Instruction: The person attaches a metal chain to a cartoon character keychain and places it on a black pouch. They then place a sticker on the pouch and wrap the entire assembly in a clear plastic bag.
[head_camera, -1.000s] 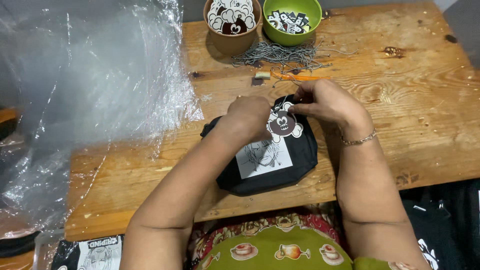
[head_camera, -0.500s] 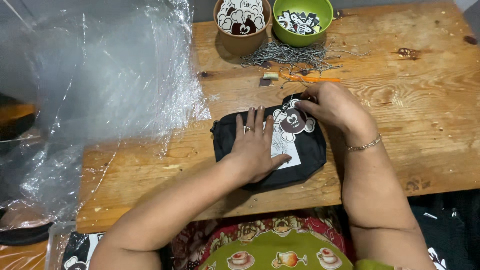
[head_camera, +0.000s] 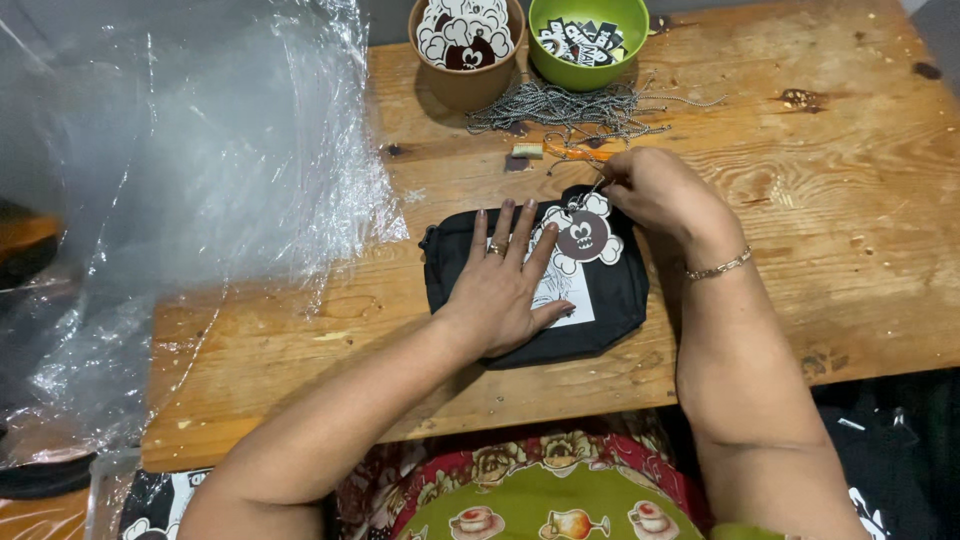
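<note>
Wooden planks of the table (head_camera: 800, 250) fill the middle and right of the head view, and crumpled clear plastic sheeting (head_camera: 180, 180) covers the left side of the frame.

Compared with half a second ago, little has changed: my left hand (head_camera: 510, 285) is still spread on the pouch, and my right hand (head_camera: 655, 190) still works at its upper edge. A second ago my left hand was up by the tag with the right one; since then it has come down flat.

My left hand lies open, palm down, fingers fanned toward the top of the frame, pressing on the black pouch (head_camera: 620, 300) and covering part of its white printed label (head_camera: 570, 290). It grasps nothing. A ring sits on one finger. My forearm runs in from the lower left.

My right hand is closed in a pinch at the pouch's top right corner, fingertips meeting just above the skull-shaped tag (head_camera: 583, 235), on a thin bit of chain; I cannot tell exactly what they pinch. The tag rests on the pouch, touching my left fingertips. My wrist, with a bracelet (head_camera: 718, 266), bends inward, and the forearm comes up from the lower right.

At the top of the frame stand a brown cup (head_camera: 465, 85) of tags and a green bowl (head_camera: 588, 72) of stickers, with a heap of ball chains (head_camera: 570, 105) just below them.
</note>
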